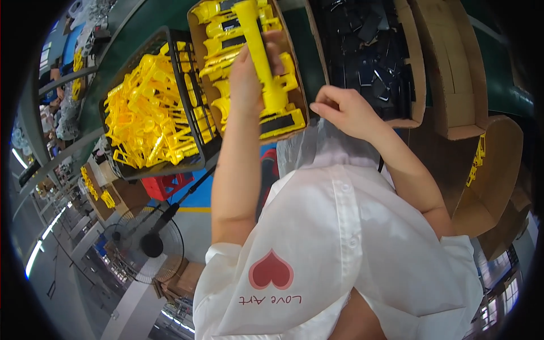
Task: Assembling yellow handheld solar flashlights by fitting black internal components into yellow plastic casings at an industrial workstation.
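above, the left hand [247,76] grips a long yellow plastic part [262,59] upright, fingers wrapped around its shaft and thumb pressed on the near side; the part stands over a cardboard box [298,85] that holds more yellow parts of the same kind, laid in rows with black inserts showing on some of them. the right hand [344,110] hovers just beside the near right corner of that box, fingers curled loosely together with the thumb tucked against them; whether they pinch anything small cannot be told. left of the box, a black wire basket [182,62] is heaped with loose yellow plastic pieces. right of the box, a second cardboard box [409,68] contains a pile of small black parts, and further right stand open cardboard flaps [453,73]. both forearms rise from a white short-sleeved shirt [340,249] with a red heart printed on it. lower left, a floor fan [148,246] and a red crate [165,186] stand on the floor.
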The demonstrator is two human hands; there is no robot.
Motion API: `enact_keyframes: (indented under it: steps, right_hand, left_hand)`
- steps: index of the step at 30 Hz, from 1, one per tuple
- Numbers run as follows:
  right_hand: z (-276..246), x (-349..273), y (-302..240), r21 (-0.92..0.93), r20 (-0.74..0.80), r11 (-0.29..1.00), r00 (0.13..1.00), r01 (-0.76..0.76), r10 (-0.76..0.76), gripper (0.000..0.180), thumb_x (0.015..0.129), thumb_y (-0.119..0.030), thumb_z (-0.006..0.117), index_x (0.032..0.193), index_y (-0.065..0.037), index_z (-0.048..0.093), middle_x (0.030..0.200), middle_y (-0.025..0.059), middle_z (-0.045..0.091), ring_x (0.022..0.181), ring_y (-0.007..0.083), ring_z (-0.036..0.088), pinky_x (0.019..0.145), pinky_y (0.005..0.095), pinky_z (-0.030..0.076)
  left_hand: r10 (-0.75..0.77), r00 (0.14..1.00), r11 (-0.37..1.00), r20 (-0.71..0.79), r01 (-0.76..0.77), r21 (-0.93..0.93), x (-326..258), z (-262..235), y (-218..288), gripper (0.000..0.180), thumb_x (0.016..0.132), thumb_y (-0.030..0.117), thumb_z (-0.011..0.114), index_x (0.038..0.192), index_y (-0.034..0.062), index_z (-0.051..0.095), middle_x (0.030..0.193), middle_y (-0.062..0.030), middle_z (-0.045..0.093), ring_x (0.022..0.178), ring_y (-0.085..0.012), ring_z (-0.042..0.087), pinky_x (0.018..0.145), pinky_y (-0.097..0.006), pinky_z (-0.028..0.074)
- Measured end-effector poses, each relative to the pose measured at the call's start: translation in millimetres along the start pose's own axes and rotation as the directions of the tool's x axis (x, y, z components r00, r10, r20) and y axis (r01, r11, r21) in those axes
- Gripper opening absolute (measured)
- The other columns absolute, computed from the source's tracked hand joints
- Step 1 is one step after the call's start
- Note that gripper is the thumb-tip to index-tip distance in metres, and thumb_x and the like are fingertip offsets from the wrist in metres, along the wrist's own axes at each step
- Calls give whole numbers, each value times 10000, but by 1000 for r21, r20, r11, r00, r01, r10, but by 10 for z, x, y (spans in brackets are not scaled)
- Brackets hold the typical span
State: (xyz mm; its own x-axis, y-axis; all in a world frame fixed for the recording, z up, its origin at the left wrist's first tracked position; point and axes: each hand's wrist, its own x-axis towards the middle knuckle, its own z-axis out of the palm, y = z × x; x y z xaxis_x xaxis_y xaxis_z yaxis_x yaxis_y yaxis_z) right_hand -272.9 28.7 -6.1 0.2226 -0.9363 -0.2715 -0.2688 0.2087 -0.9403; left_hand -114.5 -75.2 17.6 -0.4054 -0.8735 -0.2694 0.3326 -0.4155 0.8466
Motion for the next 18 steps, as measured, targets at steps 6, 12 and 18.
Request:
enact_keyframes:
  steps: [6, 12, 18]
  right_hand:
    - [-241, -135, 819, -422, -232, 899, 973, -115, 15, 142, 762, -158, 558, 721, -30, 513, 683, 132, 539, 668, 298, 545, 568, 349, 431]
    - [-174, -18, 811, -544, -353, 802, 934, -247, 48, 169, 740, -210, 543, 707, -52, 494, 668, 131, 564, 668, 313, 565, 567, 409, 451]
    - [-559, 448, 607, -458, -533, 795, 839, -398, 113, 268, 743, -295, 552, 756, -32, 500, 681, 159, 585, 656, 329, 578, 581, 416, 469]
  left_hand:
    - [530, 800, 75, 283, -376, 923, 757, -951, 451, 162, 759, 120, 613, 877, 10, 606, 732, -75, 578, 691, -183, 525, 648, -255, 406]
    - [167, 958, -443, 232, -138, 886, 1230, -1413, 125, 405, 822, 373, 472, 1166, 160, 467, 1322, -93, 294, 1214, -340, 238, 927, -504, 236]
    - [463, 821, -182, 335, -282, 942, 843, -1308, 279, 267, 791, 121, 543, 1045, 42, 536, 1227, -161, 408, 1169, -352, 319, 942, -396, 285]
